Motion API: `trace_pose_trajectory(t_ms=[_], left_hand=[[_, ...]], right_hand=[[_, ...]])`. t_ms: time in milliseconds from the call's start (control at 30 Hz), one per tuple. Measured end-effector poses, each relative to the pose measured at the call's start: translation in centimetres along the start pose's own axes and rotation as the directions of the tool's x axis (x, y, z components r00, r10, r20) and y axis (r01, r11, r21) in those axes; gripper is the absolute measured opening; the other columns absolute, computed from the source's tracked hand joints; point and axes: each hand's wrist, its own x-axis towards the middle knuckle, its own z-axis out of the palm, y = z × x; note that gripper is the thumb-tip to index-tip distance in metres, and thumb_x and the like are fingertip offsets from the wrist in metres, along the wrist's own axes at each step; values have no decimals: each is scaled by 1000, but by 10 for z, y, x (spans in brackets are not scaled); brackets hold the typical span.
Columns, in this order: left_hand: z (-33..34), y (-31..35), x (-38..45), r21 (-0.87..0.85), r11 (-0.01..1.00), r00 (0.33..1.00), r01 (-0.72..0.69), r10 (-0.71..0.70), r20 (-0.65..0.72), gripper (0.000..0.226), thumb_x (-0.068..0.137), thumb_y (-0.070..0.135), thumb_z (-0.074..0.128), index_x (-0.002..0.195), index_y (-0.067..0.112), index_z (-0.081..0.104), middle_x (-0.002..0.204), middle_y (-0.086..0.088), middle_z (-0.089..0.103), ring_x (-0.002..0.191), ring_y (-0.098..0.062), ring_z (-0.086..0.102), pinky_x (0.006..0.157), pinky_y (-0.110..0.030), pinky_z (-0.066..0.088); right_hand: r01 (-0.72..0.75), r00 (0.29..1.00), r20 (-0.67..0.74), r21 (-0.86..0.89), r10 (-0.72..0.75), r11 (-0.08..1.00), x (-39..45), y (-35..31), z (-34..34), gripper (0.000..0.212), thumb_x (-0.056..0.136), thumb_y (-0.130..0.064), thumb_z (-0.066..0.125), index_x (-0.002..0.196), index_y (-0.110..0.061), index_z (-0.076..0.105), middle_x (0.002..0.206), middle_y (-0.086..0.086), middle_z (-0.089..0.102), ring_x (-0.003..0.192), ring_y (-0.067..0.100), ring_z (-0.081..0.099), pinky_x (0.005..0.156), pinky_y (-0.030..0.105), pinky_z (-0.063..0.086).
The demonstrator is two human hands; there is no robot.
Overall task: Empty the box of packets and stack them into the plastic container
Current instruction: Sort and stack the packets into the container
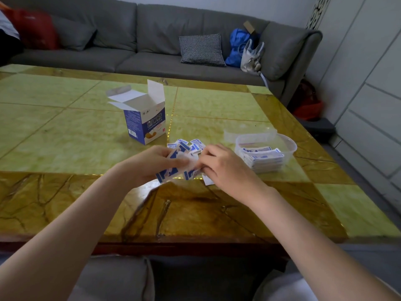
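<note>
Table (227,105): glossy slab, yellow-green marbled squares framed by amber-brown veined bands, thin gold inlay lines, dark red edge toward the person.

Box (145,121): thin card, blue and white, upright near the table's middle, all top flaps open and white inside. Front panel showed large white characters over the Latin line "CHUANGKOUTIE"; side panel carried small print and a barcode, too fine to read.

Loose packets (191,145): small flat paper sachets, white with blue blocks, scattered on the table just beyond the hands, between the box and the plastic container. Lettering on them was blurred.

Left hand (155,162): fingers curled round a fanned bunch of packets (171,172), thumb on top; bunch held just above the table surface, motion-smeared.

Right hand (225,166): back up, fingers bent down and drawn together at the same bunch's right edge; fingertips hidden, but they appeared to pinch the packets. A white corner of paper stuck out under the palm.

Plastic container (288,144): clear, thin-walled, rounded tub, to the right of the hands. Inside it lay a neat flat stack of packets (263,158), edges aligned, reaching most of the wall height. Its clear lid (249,132) lay on the table, touching the tub's far side.

Background: grey fabric sofa (152,40), houndstooth cushion (201,49), blue bag (238,44).
</note>
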Motion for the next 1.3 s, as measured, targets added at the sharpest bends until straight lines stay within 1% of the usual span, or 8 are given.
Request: trace_pose_trajectory(t_ms=[200,400,600,833,1000,1100,1200,1300], left_hand=[[-5,2,-2,-140,990,986,13,-36,-162,13,82,17,64,94,10,65,83,-5,67,72,-16,61,63,-24,47],[-3,2,0,-288,953,987,97,-130,-96,12,95,16,47,96,8,56,67,-4,69,51,-7,64,50,-20,48],[-1,2,1,-318,946,997,62,-42,67,24,75,21,66,93,7,60,67,-1,53,54,-7,48,47,-14,43],[-14,-1,2,-308,951,997,13,-35,-66,10,78,3,64,87,5,58,70,-3,53,50,-6,45,40,-12,39],[-26,-10,7,-281,959,939,-31,-68,-336,10,80,9,67,83,6,58,72,-4,50,54,-10,36,39,-14,33],[-17,-9,9,-404,913,953,-51,-77,-295,20,81,12,65,98,3,57,78,-3,53,60,-10,42,40,-13,38],[2,-4,10,-492,870,984,-25,-66,-167,28,81,15,65,105,3,56,78,-3,54,62,-9,47,42,-13,41],[18,3,10,-502,865,998,-3,-31,-61,21,83,16,63,101,6,58,79,-3,59,65,-9,53,53,-16,44]], right_hand=[[-84,991,-102,27,86,996,1,5,1,21,81,8,56,95,-8,59,93,4,61,87,23,56,65,42,52],[60,978,-191,-119,-82,991,1,5,0,29,64,17,68,79,-7,61,78,4,61,74,22,56,59,34,51],[105,967,-216,-150,-136,983,1,2,1,25,68,12,70,84,-7,66,84,6,61,79,28,55,66,37,51],[-31,976,-218,-35,22,999,0,9,1,27,75,17,61,94,-2,62,101,13,53,71,23,62,59,28,56],[-212,926,-258,254,277,944,4,9,-5,22,81,4,63,103,-2,66,99,5,56,80,8,57,75,-2,39],[-429,757,-154,616,635,661,8,6,-8,10,82,-8,68,91,-11,68,90,-1,62,86,12,59,80,14,46],[-397,560,200,917,804,49,10,-1,-8,7,85,-7,64,82,-12,59,95,13,66,93,28,64,87,41,52],[-406,500,291,911,816,-76,12,-5,-1,7,86,-7,62,86,-12,57,103,16,66,98,31,65,90,48,51]])
